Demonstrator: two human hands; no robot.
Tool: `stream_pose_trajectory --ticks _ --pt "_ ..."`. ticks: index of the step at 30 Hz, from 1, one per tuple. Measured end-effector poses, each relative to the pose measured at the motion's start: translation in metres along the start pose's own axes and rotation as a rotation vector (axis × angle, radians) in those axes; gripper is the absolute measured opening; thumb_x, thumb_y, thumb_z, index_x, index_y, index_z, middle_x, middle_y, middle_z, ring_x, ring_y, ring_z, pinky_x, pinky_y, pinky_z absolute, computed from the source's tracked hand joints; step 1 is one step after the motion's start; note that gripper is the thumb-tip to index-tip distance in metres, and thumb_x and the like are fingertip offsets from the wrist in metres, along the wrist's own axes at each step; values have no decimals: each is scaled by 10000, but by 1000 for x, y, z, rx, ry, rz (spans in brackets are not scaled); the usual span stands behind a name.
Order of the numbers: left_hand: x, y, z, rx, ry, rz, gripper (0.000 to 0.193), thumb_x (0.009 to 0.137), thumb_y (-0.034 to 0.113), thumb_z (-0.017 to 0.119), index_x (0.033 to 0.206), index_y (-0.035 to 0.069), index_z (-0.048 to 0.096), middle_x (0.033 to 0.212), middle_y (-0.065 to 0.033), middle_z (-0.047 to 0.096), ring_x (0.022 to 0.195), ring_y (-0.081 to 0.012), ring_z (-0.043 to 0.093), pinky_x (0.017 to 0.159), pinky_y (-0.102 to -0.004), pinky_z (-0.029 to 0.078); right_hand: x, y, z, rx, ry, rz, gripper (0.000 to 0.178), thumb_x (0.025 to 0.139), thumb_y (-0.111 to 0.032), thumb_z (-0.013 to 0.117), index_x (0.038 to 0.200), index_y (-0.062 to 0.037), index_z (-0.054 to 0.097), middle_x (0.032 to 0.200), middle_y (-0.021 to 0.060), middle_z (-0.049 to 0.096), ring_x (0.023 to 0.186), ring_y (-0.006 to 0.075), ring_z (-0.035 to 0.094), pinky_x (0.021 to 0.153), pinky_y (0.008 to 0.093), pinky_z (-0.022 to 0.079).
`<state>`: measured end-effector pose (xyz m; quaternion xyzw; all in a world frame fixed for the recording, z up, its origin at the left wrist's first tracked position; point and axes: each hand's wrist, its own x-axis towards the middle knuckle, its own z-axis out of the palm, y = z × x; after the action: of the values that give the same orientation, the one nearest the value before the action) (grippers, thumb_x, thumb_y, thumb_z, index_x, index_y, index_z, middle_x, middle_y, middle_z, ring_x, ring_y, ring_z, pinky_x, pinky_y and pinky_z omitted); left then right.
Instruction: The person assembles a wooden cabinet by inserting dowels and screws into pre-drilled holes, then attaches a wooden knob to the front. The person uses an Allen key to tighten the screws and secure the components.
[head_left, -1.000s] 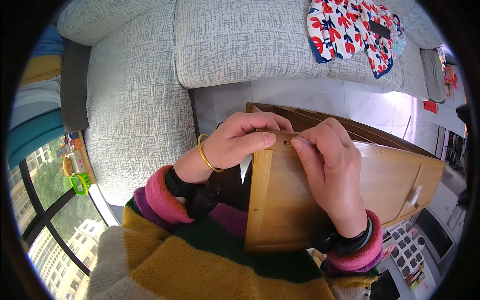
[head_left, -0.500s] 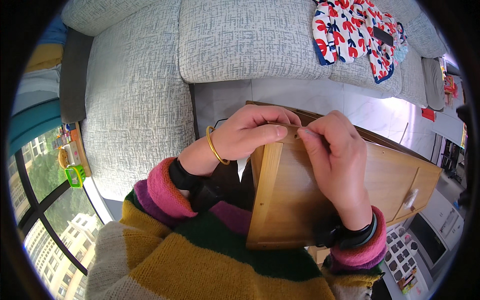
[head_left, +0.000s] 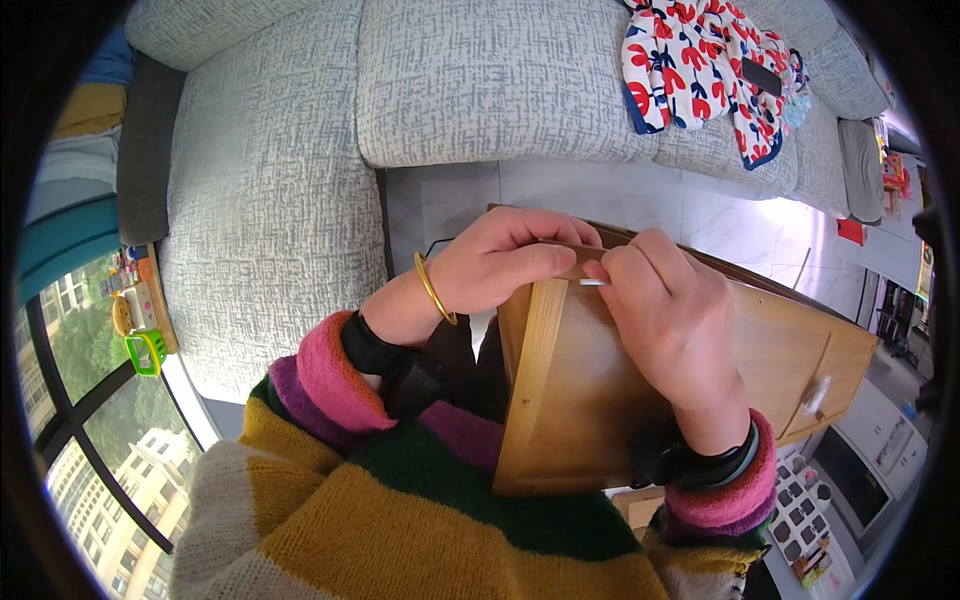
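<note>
A light wooden furniture piece [head_left: 590, 400] with panels and a framed edge stands tilted in front of me. At its far corner lies a narrow brown wooden strip [head_left: 577, 262]. My left hand [head_left: 510, 255] is closed on that strip, thumb on the near face and fingers curled behind. Right beside it, my right hand [head_left: 665, 320] is closed in a pinch at the strip's right part. A small thin whitish piece [head_left: 595, 282] pokes out from its fingertips; its kind cannot be told, and the rest is hidden by the fingers.
Beyond the wooden furniture stands a grey patterned sofa [head_left: 500, 90], with a floral garment [head_left: 675, 70] and a dark phone [head_left: 762, 76] on it. A window [head_left: 110, 430] is at the left. White cabinets [head_left: 880, 430] stand at the right.
My right hand has turned and closed a little lower, and a whitish piece now shows at its fingertips. A small dark spot on the strip is now covered. My left hand has stayed.
</note>
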<state>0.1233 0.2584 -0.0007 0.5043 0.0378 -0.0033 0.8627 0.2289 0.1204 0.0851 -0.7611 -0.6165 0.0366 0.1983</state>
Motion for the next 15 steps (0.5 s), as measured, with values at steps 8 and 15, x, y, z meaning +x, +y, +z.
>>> stream_pose_trajectory --ticks 8,15 --pt "-1 -2 0 27 -4 16 175 843 129 510 857 -38 558 985 -51 584 819 -75 468 738 -240 403 -2 -4 6 128 118 142 163 671 -75 674 734 -59 525 687 60 490 538 217 531 430 301 430" --pt "-2 0 0 -2 -25 -12 179 838 127 509 846 -46 555 1014 -69 577 848 -88 485 755 -243 407 -11 -2 -12 212 162 164 113 699 2 649 761 -27 558 639 51 484 558 194 516 458 274 414"
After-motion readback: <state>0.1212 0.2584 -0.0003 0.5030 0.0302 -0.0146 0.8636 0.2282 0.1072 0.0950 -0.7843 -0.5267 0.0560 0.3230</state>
